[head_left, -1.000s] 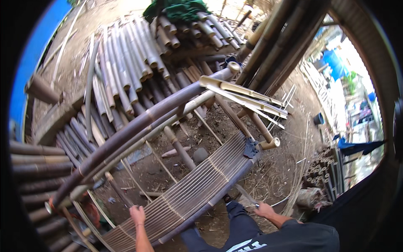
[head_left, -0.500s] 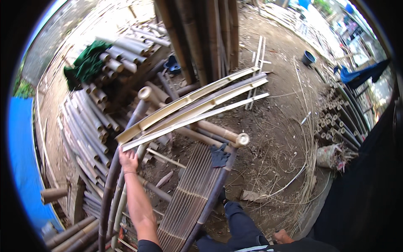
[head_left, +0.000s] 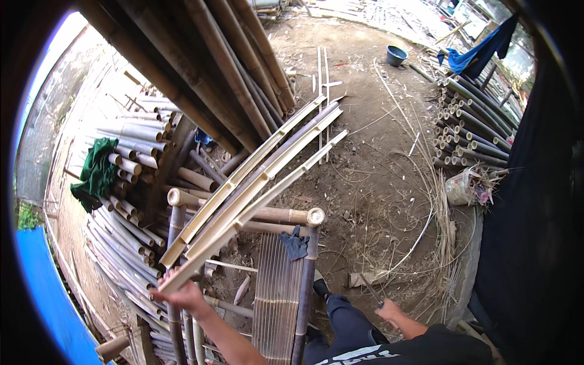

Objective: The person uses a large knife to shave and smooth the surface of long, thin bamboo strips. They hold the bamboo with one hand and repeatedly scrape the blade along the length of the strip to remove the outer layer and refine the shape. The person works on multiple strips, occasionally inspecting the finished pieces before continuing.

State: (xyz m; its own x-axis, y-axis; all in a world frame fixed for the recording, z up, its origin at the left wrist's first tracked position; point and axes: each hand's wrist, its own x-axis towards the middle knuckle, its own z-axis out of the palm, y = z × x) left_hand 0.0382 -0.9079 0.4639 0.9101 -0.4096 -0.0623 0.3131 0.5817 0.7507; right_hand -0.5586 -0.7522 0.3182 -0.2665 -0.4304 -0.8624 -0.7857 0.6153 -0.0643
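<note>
Near the lower left, my left hand (head_left: 182,297) grips the near end of a split bamboo length (head_left: 234,228), which slants away to the upper right. Beside it, two more split bamboo halves (head_left: 264,175) lie across the bamboo frame, hollow sides showing pale. At the lower right my right hand (head_left: 392,313) is closed around the handle of a knife (head_left: 368,286), its long narrow blade pointing up and left. Between my hands stands a bench with a slatted bamboo top (head_left: 277,304). A dark glove (head_left: 295,243) rests on its far corner.
Cut bamboo poles (head_left: 121,243) are stacked at left, with a green cloth (head_left: 97,170) over some. Tall upright poles (head_left: 201,67) lean ahead. A second pole stack (head_left: 471,125), a sack (head_left: 462,187) and a bucket (head_left: 396,56) stand right. Thin strips (head_left: 447,255) litter the dirt.
My left hand has raised the near end of its split bamboo off the frame. The right hand has come up further into view, now showing the knife. The whole view has shifted.
</note>
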